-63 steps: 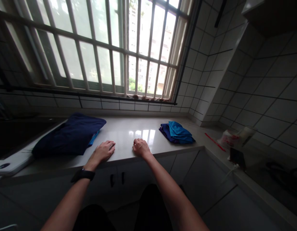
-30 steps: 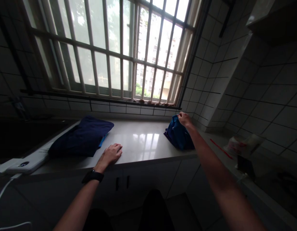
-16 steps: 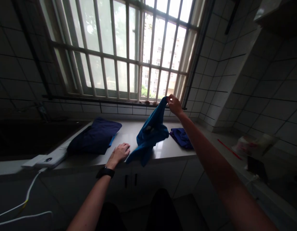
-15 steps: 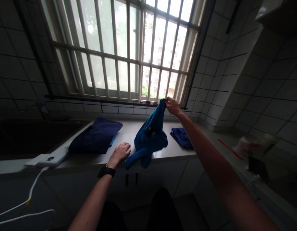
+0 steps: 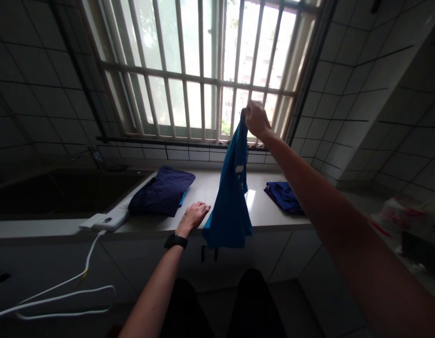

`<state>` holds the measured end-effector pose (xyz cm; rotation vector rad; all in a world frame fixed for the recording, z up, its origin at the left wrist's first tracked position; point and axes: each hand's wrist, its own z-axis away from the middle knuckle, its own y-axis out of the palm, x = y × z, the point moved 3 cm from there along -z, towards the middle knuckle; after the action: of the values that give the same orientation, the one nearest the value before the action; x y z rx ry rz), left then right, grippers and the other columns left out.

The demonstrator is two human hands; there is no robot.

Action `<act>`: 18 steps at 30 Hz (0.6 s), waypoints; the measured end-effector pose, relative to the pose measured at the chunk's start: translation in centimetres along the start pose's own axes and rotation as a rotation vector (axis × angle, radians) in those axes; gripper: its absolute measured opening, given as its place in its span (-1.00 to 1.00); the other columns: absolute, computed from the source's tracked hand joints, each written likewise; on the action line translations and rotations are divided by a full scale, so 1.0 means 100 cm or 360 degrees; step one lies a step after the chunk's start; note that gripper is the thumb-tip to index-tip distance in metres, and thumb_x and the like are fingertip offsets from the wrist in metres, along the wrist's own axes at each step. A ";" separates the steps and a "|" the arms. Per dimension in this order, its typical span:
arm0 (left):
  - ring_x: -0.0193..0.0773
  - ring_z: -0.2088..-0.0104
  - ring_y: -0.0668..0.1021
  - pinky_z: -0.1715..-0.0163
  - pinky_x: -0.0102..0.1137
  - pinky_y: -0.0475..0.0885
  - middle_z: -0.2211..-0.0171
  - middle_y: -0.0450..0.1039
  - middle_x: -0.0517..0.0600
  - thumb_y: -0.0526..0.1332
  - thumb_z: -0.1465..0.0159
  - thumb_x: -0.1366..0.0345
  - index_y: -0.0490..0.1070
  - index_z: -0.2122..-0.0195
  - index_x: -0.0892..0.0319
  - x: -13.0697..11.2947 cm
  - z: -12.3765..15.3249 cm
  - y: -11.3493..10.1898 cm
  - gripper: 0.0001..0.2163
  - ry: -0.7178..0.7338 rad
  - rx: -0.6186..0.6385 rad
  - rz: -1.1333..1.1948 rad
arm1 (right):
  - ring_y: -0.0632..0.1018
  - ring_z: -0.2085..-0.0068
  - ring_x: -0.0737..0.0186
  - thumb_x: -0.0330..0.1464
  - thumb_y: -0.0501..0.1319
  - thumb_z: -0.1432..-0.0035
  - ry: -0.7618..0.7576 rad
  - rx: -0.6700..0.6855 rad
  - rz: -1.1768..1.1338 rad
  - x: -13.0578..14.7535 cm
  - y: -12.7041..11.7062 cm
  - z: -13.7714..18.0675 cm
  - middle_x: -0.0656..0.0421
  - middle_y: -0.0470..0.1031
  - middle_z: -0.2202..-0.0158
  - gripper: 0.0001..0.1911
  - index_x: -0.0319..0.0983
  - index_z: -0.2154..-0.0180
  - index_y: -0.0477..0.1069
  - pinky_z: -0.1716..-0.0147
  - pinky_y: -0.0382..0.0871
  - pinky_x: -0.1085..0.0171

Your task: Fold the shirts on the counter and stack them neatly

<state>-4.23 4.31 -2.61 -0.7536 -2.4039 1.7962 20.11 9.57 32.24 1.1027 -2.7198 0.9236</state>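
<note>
A bright blue shirt with a small white print hangs in loose folds over the counter's front edge. My right hand, raised in front of the window, pinches its top end. Beside the shirt's lower left side, my left hand rests at the counter's edge, fingers loosely stretched and holding nothing. A dark navy folded garment lies on the counter to the left, with a strip of lighter blue cloth showing beneath it. To the right, partly behind my right forearm, is a folded purple-blue garment.
A dark sink is set in at the left. Near it, a white power device with a trailing white cable sits on the counter's edge. The barred window stands behind the counter. Blurred plastic packaging is at the right.
My right hand has risen, lifting the blue shirt, which now hangs longer and straighter with its white print more visible. My left hand stays near the counter's edge. The view has shifted left.
</note>
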 end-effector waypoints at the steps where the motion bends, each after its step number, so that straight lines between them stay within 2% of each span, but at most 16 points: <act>1: -0.14 -0.04 0.54 -0.09 -0.26 0.41 -0.05 0.55 0.11 -0.08 -0.51 0.08 0.56 0.02 0.12 0.000 0.001 -0.001 -0.58 -0.0021 -0.0001 0.0025 | 0.47 -0.11 0.05 -0.46 -0.10 -0.46 -0.0049 -0.0178 -0.0014 0.002 -0.005 -0.005 -0.10 0.41 -0.09 -0.73 -0.25 0.03 0.35 -0.10 0.45 -0.02; 2: -0.11 -0.06 0.53 -0.11 -0.24 0.40 -0.08 0.55 0.12 -0.06 -0.50 0.01 0.55 -0.02 0.12 -0.001 0.001 -0.002 -0.56 -0.0048 -0.0003 0.0048 | 0.44 -0.19 0.00 -0.46 -0.13 -0.46 -0.0082 -0.0298 -0.0006 0.003 -0.006 -0.006 -0.13 0.32 -0.22 -0.69 -0.25 -0.04 0.33 -0.14 0.44 -0.05; 3: -0.08 -0.09 0.52 -0.12 -0.22 0.40 -0.11 0.53 0.13 -0.03 -0.48 -0.04 0.54 -0.07 0.12 -0.001 0.002 -0.002 -0.53 -0.0076 -0.0005 0.0068 | 0.40 -0.25 -0.06 -0.45 -0.12 -0.46 -0.0095 -0.0316 0.0027 0.002 -0.004 -0.002 -0.15 0.20 -0.33 -0.67 -0.26 -0.08 0.32 -0.17 0.43 -0.09; 4: -0.05 -0.13 0.51 -0.15 -0.20 0.38 -0.15 0.52 0.15 -0.01 -0.45 -0.10 0.51 -0.13 0.13 -0.002 0.002 -0.003 -0.49 -0.0100 -0.0007 0.0084 | 0.37 -0.29 -0.14 -0.44 -0.07 -0.44 -0.0093 -0.0225 0.0079 0.001 0.003 0.007 -0.17 0.08 -0.41 -0.69 -0.28 -0.10 0.32 -0.19 0.41 -0.15; 6: 0.00 -0.18 0.49 -0.18 -0.17 0.35 -0.20 0.49 0.17 0.03 -0.42 -0.16 0.44 -0.23 0.15 -0.003 0.003 -0.003 -0.41 -0.0124 -0.0019 0.0112 | 0.38 -0.30 -0.26 -0.44 0.06 -0.37 -0.0077 0.0186 0.0203 -0.005 0.025 0.037 -0.21 -0.01 -0.46 -0.72 -0.32 -0.06 0.36 -0.23 0.34 -0.24; 9: -0.01 -0.16 0.50 -0.17 -0.19 0.36 -0.17 0.51 0.17 0.03 -0.41 -0.17 0.42 -0.25 0.16 -0.004 0.003 -0.003 -0.40 -0.0126 -0.0038 0.0123 | 0.35 -0.34 -0.19 -0.43 0.18 -0.32 -0.0142 0.0769 0.0238 -0.015 0.058 0.100 -0.16 0.06 -0.46 -0.68 -0.29 -0.09 0.41 -0.29 0.29 -0.12; 11: -0.02 -0.10 0.53 -0.12 -0.19 0.39 -0.09 0.54 0.15 0.01 -0.42 -0.16 0.48 -0.16 0.14 -0.003 0.002 -0.003 -0.44 -0.0122 -0.0037 0.0089 | 0.36 -0.35 -0.11 -0.40 0.19 -0.33 -0.0057 0.0948 0.0227 -0.024 0.072 0.141 -0.11 0.01 -0.49 -0.50 -0.22 -0.27 0.28 -0.24 0.36 -0.03; 12: -0.02 -0.07 0.54 -0.09 -0.20 0.41 -0.05 0.55 0.14 0.00 -0.42 -0.16 0.50 -0.11 0.14 -0.003 0.002 -0.004 -0.45 -0.0122 -0.0032 0.0064 | 0.39 -0.33 -0.11 -0.37 0.18 -0.34 0.0070 0.0979 0.0263 -0.031 0.077 0.159 -0.10 -0.02 -0.51 -0.41 -0.17 -0.36 0.18 -0.20 0.40 -0.01; 14: -0.02 -0.03 0.55 -0.05 -0.20 0.43 0.01 0.55 0.13 -0.02 -0.43 -0.15 0.52 -0.05 0.13 -0.002 0.001 -0.004 -0.47 -0.0125 -0.0022 0.0021 | 0.45 -0.28 -0.10 -0.30 0.16 -0.38 0.0404 0.1022 0.0367 -0.046 0.086 0.192 -0.12 0.03 -0.49 -0.32 -0.14 -0.44 0.04 -0.14 0.43 0.04; 15: -0.02 -0.02 0.55 -0.05 -0.21 0.43 0.01 0.55 0.13 -0.03 -0.43 -0.15 0.52 -0.05 0.12 -0.001 0.001 -0.003 -0.48 -0.0130 -0.0018 0.0011 | 0.47 -0.26 -0.10 -0.24 0.16 -0.39 0.0571 0.1059 0.0412 -0.052 0.091 0.207 -0.14 0.11 -0.46 -0.32 -0.17 -0.44 0.03 -0.12 0.43 0.07; 18: -0.01 -0.10 0.53 -0.10 -0.20 0.41 -0.08 0.54 0.14 -0.03 -0.45 -0.11 0.49 -0.12 0.12 0.002 0.000 0.000 -0.49 -0.0163 -0.0013 0.0023 | 0.55 -0.16 -0.08 -0.13 0.18 -0.39 0.0868 0.1238 0.0439 -0.064 0.111 0.250 -0.15 0.46 -0.23 -0.38 -0.25 -0.35 0.22 -0.06 0.42 0.16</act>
<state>-4.42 4.44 -2.69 -0.6979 -2.4760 1.8764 21.59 5.93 4.41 0.3929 -2.0996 2.0614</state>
